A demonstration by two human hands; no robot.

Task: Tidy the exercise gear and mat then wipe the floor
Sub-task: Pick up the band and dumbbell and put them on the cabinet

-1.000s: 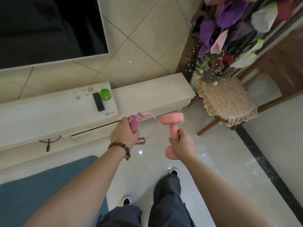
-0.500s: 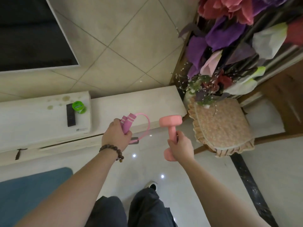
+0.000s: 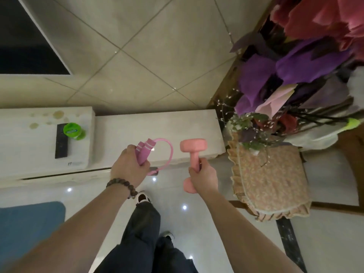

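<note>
My left hand grips the two pink handles of a pink jump rope, whose cord loops out to the right. My right hand holds a pink dumbbell upright by its bar, one head above the fist and one below. Both hands hover over the front edge of a low white TV cabinet. A blue exercise mat lies flat on the glossy floor at the lower left, only its corner in view.
On the cabinet's raised left section lie a black remote and a green container. A TV hangs above. To the right stand a cushioned wooden stool and a big bunch of paper flowers. My legs and shoes are below.
I have stepped closer to the cabinet and turned right; the TV slid left and the stool and flowers came nearer. Both hands keep the same grip.
</note>
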